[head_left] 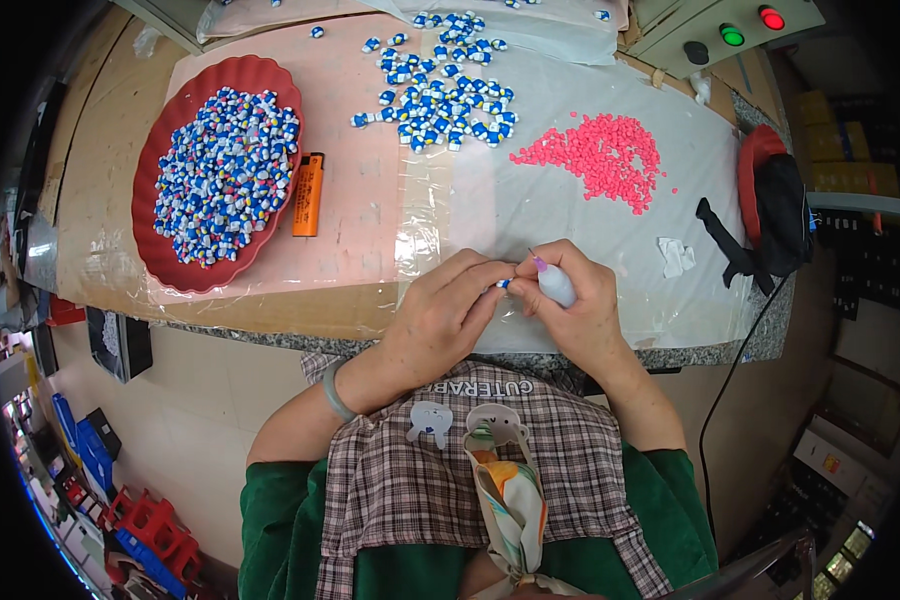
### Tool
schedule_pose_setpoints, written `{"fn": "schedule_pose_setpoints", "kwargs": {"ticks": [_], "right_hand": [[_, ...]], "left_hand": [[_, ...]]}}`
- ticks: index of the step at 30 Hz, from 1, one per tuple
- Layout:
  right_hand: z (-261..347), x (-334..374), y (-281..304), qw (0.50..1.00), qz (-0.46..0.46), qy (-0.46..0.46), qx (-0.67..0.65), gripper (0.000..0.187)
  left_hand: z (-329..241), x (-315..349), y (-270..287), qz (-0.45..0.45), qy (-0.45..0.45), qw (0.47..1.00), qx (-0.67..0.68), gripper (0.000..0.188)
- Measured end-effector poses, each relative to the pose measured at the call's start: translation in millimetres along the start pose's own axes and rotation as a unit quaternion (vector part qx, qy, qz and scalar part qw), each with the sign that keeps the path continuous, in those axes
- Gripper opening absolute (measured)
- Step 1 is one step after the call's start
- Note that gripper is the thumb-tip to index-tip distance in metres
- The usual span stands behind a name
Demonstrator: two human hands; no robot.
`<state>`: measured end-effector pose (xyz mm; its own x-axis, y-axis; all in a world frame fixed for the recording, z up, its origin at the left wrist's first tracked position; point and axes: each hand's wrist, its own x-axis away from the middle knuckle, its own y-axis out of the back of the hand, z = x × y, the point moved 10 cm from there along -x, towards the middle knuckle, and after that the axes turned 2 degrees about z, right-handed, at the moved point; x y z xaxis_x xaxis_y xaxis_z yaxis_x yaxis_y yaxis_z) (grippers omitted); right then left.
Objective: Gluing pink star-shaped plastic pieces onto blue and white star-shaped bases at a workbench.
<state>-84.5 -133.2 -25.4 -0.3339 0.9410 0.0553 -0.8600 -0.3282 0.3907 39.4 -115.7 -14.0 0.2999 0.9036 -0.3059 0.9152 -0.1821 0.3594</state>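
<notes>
Pinch the small blue-and-white piece [504, 284] lightly and keep the squeeze bottle's nozzle clear of it.
Your left hand [440, 310] holds the piece between close-set fingertips, just above the near edge of the tabletop [695, 310]; steady it there without pressing its sides. Your right hand [585, 315] grips the white squeeze bottle [557, 288], its fingertips drawn in beside the piece; whether they touch it, you cannot tell from here. The purple nozzle [540, 264] points up and away, so best keep your grip soft, lest liquid bead out. Work over the sheet, well apart from the loose pink bits [610, 160].
</notes>
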Motion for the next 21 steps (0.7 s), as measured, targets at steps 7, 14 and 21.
{"fn": "schedule_pose_setpoints", "kwargs": {"ticks": [7, 14, 21], "right_hand": [[-14, -6, 4, 0.990, 0.028, -0.080, -0.110, 0.024], [-30, -6, -4, 0.960, 0.096, -0.142, -0.221, 0.025], [-30, -7, -1, 0.969, 0.059, -0.120, -0.207, 0.029]], "left_hand": [[12, 0, 2, 0.024, 0.101, 0.991, 0.083, 0.025], [3, -2, 0, 0.031, 0.061, 0.993, 0.096, 0.024], [1, -3, 1, 0.023, 0.031, 0.996, 0.075, 0.022]]}}
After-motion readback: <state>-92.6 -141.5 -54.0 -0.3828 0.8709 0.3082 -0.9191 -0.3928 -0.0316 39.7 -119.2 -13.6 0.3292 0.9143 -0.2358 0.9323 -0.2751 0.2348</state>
